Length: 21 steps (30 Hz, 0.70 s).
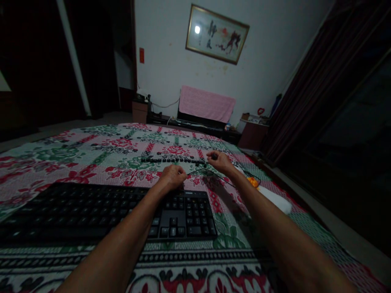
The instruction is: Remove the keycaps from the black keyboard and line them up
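Observation:
A black keyboard [91, 209] lies on the flowered bedspread in front of me. My left hand [173, 177] is at its far edge, thumb and fingers pinched together where a thin black cable [210, 171] meets the fingertips. Further right and farther away, my right hand [220, 160] is closed, raised slightly over the cloth. Between its fingertips is a small black piece that looks like a keycap [214, 156]. A row of loose black keycaps [172, 160] stretches across the bedspread beyond the keyboard, its right end close to my right hand.
Beside my right forearm lie an orange item [253, 182] and a white, soft-looking item [276, 200]. The patterned bedspread [116, 142] covers the bed. Past it stand a low dark cabinet with a pink towel [207, 103] draped over a screen, and a framed picture [217, 34] on the wall.

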Available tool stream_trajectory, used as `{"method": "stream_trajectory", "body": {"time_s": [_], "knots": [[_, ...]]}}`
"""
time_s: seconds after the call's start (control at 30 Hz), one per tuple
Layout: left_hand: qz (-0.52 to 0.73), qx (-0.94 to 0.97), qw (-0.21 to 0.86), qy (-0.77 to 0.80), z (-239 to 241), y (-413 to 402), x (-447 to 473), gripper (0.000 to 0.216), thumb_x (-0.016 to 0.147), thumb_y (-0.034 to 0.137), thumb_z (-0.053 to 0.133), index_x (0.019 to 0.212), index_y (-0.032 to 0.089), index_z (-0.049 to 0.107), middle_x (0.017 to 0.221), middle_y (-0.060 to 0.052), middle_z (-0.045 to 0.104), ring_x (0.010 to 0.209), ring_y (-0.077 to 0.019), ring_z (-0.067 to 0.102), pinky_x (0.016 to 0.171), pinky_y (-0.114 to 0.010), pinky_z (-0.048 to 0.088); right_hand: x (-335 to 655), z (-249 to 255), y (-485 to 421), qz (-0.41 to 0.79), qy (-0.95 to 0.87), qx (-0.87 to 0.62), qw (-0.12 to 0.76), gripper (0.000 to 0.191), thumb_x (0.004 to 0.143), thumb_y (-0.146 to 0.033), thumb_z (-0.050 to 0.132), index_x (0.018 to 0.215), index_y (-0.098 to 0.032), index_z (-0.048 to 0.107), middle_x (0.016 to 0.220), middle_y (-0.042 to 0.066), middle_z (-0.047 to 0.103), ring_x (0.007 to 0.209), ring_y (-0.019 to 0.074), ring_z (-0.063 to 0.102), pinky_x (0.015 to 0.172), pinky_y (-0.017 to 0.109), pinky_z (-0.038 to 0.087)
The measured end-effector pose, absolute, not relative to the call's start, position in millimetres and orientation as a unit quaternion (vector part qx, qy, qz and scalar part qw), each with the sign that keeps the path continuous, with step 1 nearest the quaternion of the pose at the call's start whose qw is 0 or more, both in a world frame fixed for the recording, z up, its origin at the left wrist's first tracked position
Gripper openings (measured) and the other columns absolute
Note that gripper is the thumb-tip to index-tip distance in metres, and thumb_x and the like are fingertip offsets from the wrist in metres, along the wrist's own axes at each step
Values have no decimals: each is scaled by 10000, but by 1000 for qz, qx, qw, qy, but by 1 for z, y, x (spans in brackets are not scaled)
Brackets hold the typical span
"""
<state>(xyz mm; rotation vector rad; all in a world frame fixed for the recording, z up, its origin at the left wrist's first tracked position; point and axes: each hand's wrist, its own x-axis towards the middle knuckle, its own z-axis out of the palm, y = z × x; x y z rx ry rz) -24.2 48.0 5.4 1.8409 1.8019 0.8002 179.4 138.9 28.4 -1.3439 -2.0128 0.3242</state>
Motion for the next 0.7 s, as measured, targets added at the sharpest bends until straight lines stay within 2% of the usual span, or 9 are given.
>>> {"method": "stream_trajectory", "body": {"time_s": [0.13,0.27,0.37,0.47,0.6,0.7], "knots": [[184,741,163,624,23,35,-20,216,675,272,526,793,221,699,753,-29,696,758,-170,614,652,-216,423,187,28,99,233,-758,-446,415,204,696,-257,512,843,-149,603,841,36,640,796,148,576,761,284,433],[126,789,163,579,30,17,-19,255,706,298,513,865,216,695,881,-56,697,834,-192,610,697,-234,419,185,33,53,315,-738,-413,431,227,685,-276,553,870,-153,599,884,47,635,797,146,566,738,284,434],[130,806,185,547,30,0,-21,262,742,291,480,869,201,691,886,-71,694,828,-199,610,698,-244,413,180,32,27,339,-729,-406,435,235,672,-274,581,878,-162,598,906,41,626,827,147,558,762,288,429],[157,807,189,537,26,-14,-24,266,767,292,464,879,197,685,898,-74,690,844,-201,606,725,-254,410,174,25,11,353,-714,-412,442,206,680,-274,562,852,-163,586,840,22,612,786,136,551,754,282,430],[171,815,149,533,17,-21,-26,307,796,298,432,972,189,659,1007,-80,665,949,-203,582,814,-266,395,170,17,1,394,-706,-399,433,215,702,-306,542,859,-159,552,769,2,584,717,117,543,703,257,438],[175,817,121,536,11,-21,-26,332,814,313,408,999,177,648,1028,-93,656,972,-208,576,832,-274,393,171,14,0,380,-719,-400,424,247,707,-333,551,887,-163,545,764,1,576,701,117,536,666,243,435]]}}
